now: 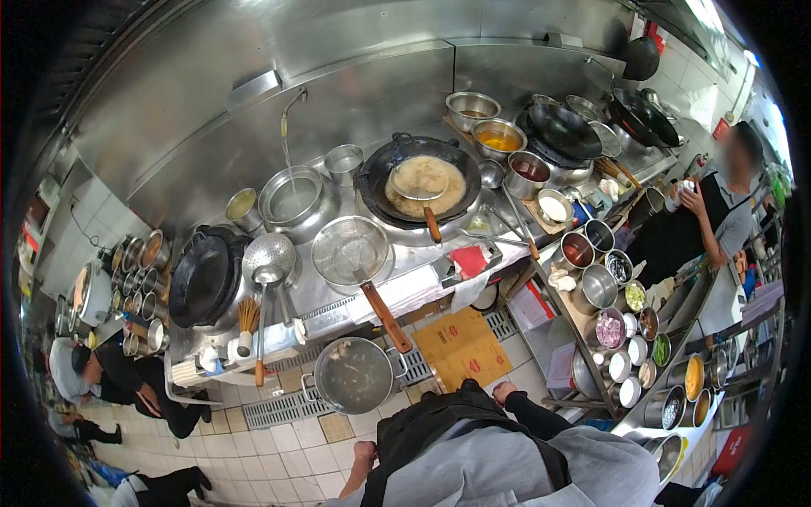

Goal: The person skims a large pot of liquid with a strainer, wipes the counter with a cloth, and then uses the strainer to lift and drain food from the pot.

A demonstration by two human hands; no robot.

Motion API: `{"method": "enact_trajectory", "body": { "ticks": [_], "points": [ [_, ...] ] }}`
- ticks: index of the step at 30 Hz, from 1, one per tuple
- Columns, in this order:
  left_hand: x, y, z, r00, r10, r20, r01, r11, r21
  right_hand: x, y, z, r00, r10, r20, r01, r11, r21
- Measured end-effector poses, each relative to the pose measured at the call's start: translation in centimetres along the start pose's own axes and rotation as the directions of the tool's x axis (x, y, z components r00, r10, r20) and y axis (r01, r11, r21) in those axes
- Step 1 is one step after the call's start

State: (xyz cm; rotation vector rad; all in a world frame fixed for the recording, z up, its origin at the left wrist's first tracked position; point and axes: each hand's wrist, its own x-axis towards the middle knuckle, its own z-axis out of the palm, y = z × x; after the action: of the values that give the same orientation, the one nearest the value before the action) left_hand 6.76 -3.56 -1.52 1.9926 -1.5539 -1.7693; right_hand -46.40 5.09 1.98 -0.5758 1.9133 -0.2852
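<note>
Two hands show at the near side, the left hand (364,451) and right hand (504,392), fingers curled; with the palms hidden, I can't tell whether either grasps anything. The pot (317,384) sits far-left of the left hand, the closer one. Farther off, the wire skimmer's (350,252) wooden handle (386,318) slants near and right. The pot's contents are murky.

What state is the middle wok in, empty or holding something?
Holding something: the wok contains tan liquid, with dark wall visible around it.
</note>
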Motion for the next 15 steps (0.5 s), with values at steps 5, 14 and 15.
{"method": "enact_trajectory", "body": {
  "ticks": [5,14,15],
  "points": [
    [0.0,0.3,-0.1,1.000,0.004,0.014,-0.005,1.000,0.024,0.5,0.7,0.0,1.000,-0.002,0.022,0.001,0.999,0.052],
    [-0.1,0.5,-0.1,0.999,0.009,0.034,-0.012,0.997,0.071,-1.2,-0.3,-0.4,0.998,-0.054,-0.033,0.055,0.998,0.037],
    [-0.1,0.5,-0.1,0.999,0.009,0.035,-0.012,0.997,0.076,-0.6,0.2,-0.2,0.997,-0.065,-0.038,0.066,0.998,0.008]
  ]
}}
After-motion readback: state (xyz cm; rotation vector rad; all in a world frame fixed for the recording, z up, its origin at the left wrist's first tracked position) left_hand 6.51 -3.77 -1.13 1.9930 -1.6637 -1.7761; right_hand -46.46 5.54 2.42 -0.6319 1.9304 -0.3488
